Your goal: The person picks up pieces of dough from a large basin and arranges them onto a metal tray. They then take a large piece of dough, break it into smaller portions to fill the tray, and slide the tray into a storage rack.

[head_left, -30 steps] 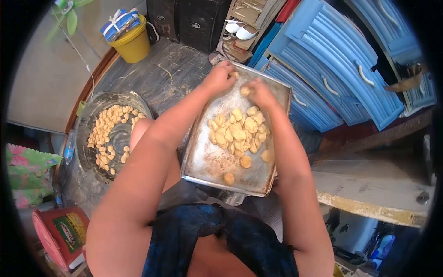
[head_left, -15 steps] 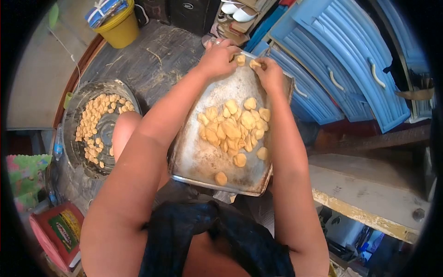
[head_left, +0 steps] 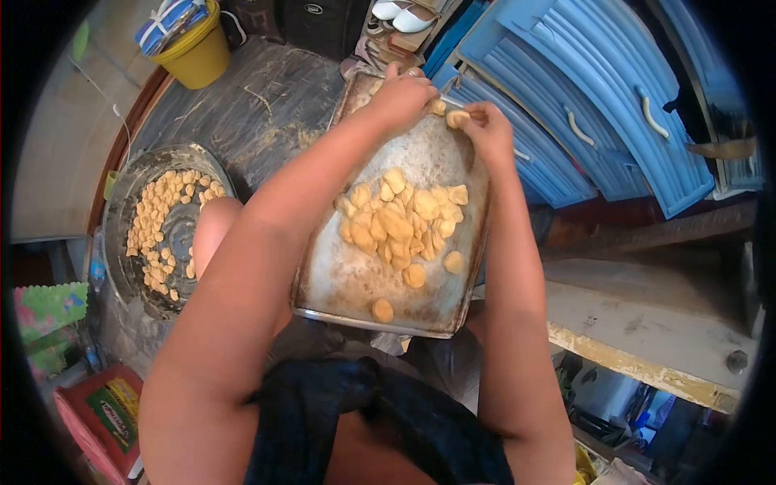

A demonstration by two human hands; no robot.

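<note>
My left hand [head_left: 402, 101] lies over the far rim of a worn metal baking tray [head_left: 356, 297], its fingers curled round the edge and partly hidden. Beside its thumb sits a small dough piece [head_left: 437, 107]. At the tray's far right corner, my right hand [head_left: 490, 133] pinches another flattened dough piece [head_left: 457, 119] between thumb and fingers. A heap of yellowish dough pieces [head_left: 396, 226] covers the tray's middle, with a few single ones lying nearer to me. The tray slants across my lap.
A round dark basin [head_left: 121, 279] holding many small dough pieces [head_left: 158, 212] stands on the floor by my knee. Blue drawers [head_left: 566, 105] with white handles rise at the right. A yellow bucket [head_left: 194, 56] stands at the back left, and a wooden shelf [head_left: 638, 319] is at the right.
The view has shifted slightly. My right hand still pinches a dough piece, now turned a little more face-on, near the far corner. My left hand stays at the far rim.
</note>
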